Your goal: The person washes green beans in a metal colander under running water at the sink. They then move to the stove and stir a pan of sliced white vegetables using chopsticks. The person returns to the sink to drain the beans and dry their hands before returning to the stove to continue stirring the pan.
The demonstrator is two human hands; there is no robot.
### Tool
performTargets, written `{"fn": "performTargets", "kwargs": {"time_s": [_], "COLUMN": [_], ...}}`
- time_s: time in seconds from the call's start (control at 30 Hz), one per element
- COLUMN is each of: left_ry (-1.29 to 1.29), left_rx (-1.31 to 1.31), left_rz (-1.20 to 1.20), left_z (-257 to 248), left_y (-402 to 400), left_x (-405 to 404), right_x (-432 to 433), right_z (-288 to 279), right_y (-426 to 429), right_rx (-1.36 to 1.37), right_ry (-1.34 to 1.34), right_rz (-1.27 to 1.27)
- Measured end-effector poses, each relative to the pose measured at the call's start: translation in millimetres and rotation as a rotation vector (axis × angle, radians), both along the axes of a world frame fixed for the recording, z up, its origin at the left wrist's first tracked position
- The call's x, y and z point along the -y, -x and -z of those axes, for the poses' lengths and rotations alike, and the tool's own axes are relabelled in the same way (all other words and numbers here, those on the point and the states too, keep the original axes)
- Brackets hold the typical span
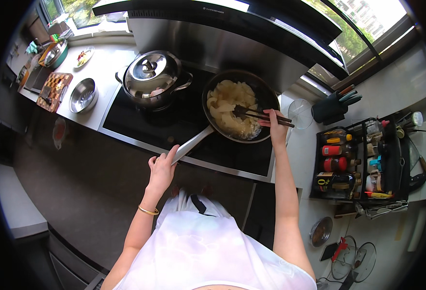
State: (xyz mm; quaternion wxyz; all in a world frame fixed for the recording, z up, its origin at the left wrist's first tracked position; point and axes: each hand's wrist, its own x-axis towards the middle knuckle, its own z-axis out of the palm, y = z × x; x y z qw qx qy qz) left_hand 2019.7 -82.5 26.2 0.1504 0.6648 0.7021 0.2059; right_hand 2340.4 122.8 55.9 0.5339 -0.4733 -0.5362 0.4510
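My left hand grips the end of the long metal handle of a dark frying pan on the black cooktop. In my right hand is a pair of dark chopsticks, held across the pan's right rim. Their tips reach into pale, flat slices of food, which fill much of the pan; oil bubbles around the slices near its lower right side. Beside the pan, to the left, stands a lidded stainless steel pot. The chopstick tips are partly hidden among the slices.
Left of the cooktop are a steel bowl, a checkered wooden cutting board with a cleaver, and a plate of cut food. At right stand a knife block and a rack of bottles. A range hood overhangs the back.
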Motion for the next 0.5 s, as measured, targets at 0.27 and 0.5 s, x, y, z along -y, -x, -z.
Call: {"fn": "performTargets", "kwargs": {"time_s": [0.27, 0.5], "left_ry": [0.021, 0.032], "left_rx": [0.012, -0.002], "left_rz": [0.001, 0.001], "left_z": [1.0, -3.7], "left_y": [-0.4, -2.0], "left_x": [0.4, -1.4], "right_x": [34.0, 47.5], "right_z": [-37.9, -21.1], "right_y": [14.5, 23.1], "right_rx": [0.038, 0.095], "right_ry": [0.004, 0.023], "right_rz": [-0.065, -0.172]}}
